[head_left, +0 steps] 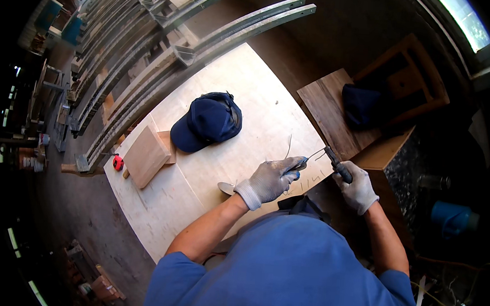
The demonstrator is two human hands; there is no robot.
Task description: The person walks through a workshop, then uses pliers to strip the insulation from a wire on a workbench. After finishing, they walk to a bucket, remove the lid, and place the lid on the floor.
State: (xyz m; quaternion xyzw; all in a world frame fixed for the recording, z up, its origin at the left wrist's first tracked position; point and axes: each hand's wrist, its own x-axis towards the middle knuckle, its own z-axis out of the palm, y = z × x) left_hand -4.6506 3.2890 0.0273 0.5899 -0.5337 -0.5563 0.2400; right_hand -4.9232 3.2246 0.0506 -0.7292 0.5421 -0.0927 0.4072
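My left hand (271,180) wears a grey knit glove and pinches a small blue-handled piece with a thin wire (289,147) curling off it, low over a pale plywood panel (243,85). My right hand (358,188), also gloved, grips the dark handle of a pliers-like tool (334,161) at the panel's right edge. The tool's tip points toward my left fingers and the two nearly meet. A small flat grey piece (226,188) lies on the panel by my left wrist.
A navy cap (207,121) rests mid-panel. A wood block (146,155) and a red tape measure (118,162) sit at the left edge. Long metal rails (166,58) run beyond. A darker board (332,110) holding dark cloth (361,105) and a wooden frame (412,79) lie right.
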